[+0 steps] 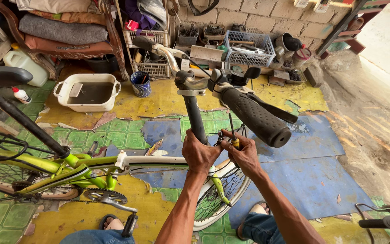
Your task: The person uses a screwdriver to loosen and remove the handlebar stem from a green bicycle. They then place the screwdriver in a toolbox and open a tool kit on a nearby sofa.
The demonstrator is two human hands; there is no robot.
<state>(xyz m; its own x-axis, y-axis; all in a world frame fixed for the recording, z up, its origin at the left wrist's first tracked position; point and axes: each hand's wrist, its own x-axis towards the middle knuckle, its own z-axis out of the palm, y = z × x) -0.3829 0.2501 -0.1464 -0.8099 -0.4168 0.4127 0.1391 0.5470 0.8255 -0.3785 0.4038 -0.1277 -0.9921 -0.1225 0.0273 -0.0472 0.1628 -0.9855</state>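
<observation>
near centre, the left hand [198, 153] has its fingers wrapped tight round the black stem [195, 119] of a lime green bicycle [75, 169]. just right of it, the right hand [243, 154] has its fingers closed on a yellow-handled screwdriver [233, 138], blade up, beside the stem. the black handlebar grip [253, 116] juts over both hands. farther left, a white tub [88, 91] holds murky water; beyond, a blue wire basket [248, 47] holds tools.
</observation>
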